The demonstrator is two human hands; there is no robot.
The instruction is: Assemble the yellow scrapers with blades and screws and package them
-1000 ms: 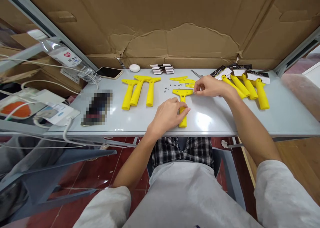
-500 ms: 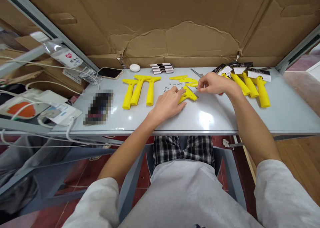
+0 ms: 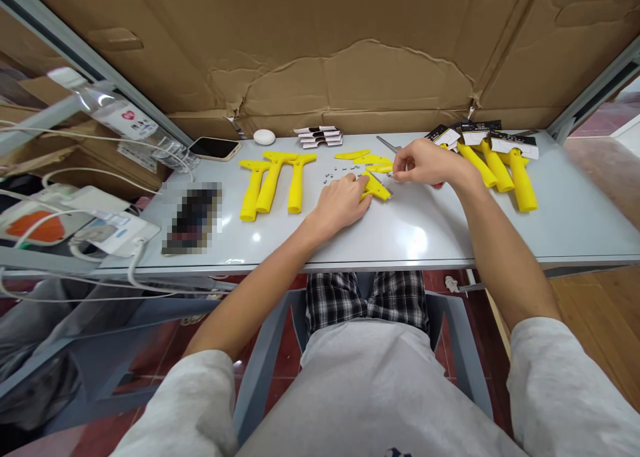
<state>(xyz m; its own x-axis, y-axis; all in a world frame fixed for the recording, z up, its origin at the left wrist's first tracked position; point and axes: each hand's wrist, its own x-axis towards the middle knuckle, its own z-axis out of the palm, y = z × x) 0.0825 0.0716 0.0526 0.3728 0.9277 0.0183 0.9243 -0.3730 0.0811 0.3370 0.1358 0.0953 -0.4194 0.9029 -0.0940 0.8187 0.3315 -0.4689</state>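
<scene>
My left hand (image 3: pixel 343 205) lies closed around the handle of a yellow scraper (image 3: pixel 378 188) on the table, its wide head pointing away to the right. A thin metal edge shows along that head. To the right of it, my right hand (image 3: pixel 423 162) is pinched just above the table; anything between its fingertips is too small to make out. Small metal screws (image 3: pixel 345 169) lie scattered beyond my left hand. Behind them are flat yellow strips (image 3: pixel 352 155). A grey metal tool (image 3: pixel 386 143) pokes out behind my right hand, partly hidden.
Three yellow scrapers (image 3: pixel 273 183) lie left of my hands. Several carded scrapers (image 3: pixel 523 183) lie to the right. Folded cards (image 3: pixel 319 137), a white oval object (image 3: pixel 264 137) and a phone (image 3: pixel 216 148) stand at the back. A bottle (image 3: pixel 127 120) and cables are at the left.
The view has shifted slightly. My left hand stays on the scraper, and my right hand keeps its pinch beside the scraper head with little movement.
</scene>
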